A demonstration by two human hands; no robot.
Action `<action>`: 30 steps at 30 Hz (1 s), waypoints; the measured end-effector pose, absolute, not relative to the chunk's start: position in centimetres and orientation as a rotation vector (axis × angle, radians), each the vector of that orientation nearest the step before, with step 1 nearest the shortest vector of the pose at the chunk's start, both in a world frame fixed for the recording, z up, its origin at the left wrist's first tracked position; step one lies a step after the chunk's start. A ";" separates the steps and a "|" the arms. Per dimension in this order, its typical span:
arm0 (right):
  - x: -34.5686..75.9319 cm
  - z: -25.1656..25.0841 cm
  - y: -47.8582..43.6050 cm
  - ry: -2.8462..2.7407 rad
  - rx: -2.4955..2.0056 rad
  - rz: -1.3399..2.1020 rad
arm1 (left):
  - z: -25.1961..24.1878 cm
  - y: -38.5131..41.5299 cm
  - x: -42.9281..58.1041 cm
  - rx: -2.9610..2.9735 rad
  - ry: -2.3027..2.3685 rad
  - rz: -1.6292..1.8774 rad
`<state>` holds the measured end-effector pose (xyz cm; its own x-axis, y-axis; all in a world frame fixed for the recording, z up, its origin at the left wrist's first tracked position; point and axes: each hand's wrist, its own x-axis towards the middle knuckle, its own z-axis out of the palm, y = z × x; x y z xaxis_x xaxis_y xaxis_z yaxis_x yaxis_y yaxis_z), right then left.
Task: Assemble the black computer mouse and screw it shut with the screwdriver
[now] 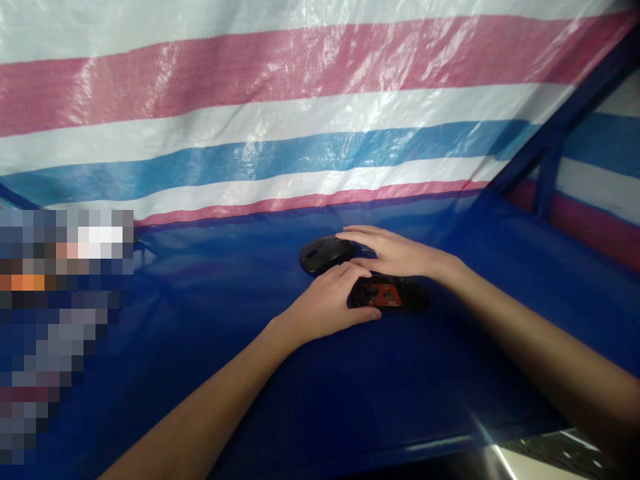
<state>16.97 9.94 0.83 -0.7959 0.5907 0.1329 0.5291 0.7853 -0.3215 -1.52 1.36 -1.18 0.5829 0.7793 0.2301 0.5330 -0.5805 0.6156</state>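
Note:
The black top shell (326, 254) of a computer mouse lies on the blue surface, its smooth curved side up. My right hand (393, 250) spans the right end of this shell, fingers along its far edge and thumb on the near side. Just nearer to me is the opened mouse base (391, 296), showing a reddish-orange circuit board inside a black casing. My left hand (333, 300) wraps around the left end of the base, thumb at the near edge and fingers at the far edge. The fingers partly cover both pieces.
A blue table top (210, 333) stretches beneath both hands. Behind it hangs a striped plastic sheet (280, 67). A dark blue frame post (560, 127) slants up at the right. A pixelated patch hides the left side. Perforated dark material (565, 453) shows below the front edge.

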 end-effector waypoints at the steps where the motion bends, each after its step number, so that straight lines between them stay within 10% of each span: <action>1: 16.8 0.6 10.0 -2.729 -0.859 0.442 | -1.2 1.4 -1.5 2.324 1.043 0.667; 23: 17.8 1.1 8.6 -2.372 -0.944 0.548 | -0.8 0.9 -1.4 2.358 1.052 0.670; 30: 20.2 2.7 8.2 -2.342 -0.981 0.672 | -0.6 0.7 -1.7 2.471 1.264 1.249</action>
